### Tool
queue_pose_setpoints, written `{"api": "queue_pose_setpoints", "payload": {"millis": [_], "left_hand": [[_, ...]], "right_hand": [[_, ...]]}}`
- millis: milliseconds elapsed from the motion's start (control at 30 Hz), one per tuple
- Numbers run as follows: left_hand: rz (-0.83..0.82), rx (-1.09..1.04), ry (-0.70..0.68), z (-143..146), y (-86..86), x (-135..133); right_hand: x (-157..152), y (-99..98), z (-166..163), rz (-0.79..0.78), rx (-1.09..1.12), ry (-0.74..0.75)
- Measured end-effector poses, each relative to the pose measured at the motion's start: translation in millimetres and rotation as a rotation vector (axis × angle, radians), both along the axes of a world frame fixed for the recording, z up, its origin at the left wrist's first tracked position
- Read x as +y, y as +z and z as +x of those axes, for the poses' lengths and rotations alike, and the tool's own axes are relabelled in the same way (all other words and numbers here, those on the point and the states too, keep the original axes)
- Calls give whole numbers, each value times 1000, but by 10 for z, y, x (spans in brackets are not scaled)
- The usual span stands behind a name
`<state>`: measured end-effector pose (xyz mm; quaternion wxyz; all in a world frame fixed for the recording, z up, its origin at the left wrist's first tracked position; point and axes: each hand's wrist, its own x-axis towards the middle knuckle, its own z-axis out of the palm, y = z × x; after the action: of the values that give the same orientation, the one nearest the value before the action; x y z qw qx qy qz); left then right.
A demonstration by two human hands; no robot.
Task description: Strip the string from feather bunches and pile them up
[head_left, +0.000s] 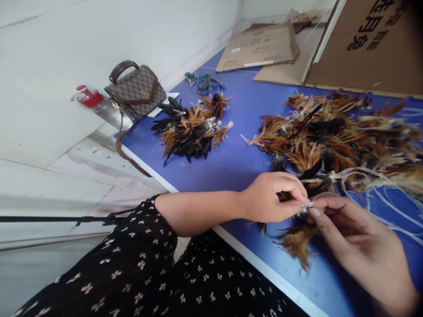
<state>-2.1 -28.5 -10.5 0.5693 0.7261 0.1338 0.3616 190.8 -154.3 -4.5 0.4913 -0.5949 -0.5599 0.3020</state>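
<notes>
At lower right of the frame, the fingers of our left hand (264, 198) and right hand (366, 237) meet, pinching the pale string (306, 206) of one tuft (295, 243), whose binding we judge to be only partly done. Across the desk (205, 176), the small heap (190, 132) at upper centre and the large heap (317, 132) at right both show pale bindings, so much seems tied already, though we cannot tell which heap is finished or how many tufts are left.
</notes>
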Motion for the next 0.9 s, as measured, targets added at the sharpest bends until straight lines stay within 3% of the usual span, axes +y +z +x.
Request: {"api": "queue_pose_setpoints", "payload": {"millis": [233, 567, 900], "left_hand": [[62, 26, 22, 30, -12, -59], [103, -41, 25, 18, -48, 3], [-15, 14, 37, 20, -63, 0]], "right_hand": [[-13, -64, 48, -39, 41, -29], [1, -96, 173, 105, -143, 37], [9, 56, 45, 318, -418, -53]]}}
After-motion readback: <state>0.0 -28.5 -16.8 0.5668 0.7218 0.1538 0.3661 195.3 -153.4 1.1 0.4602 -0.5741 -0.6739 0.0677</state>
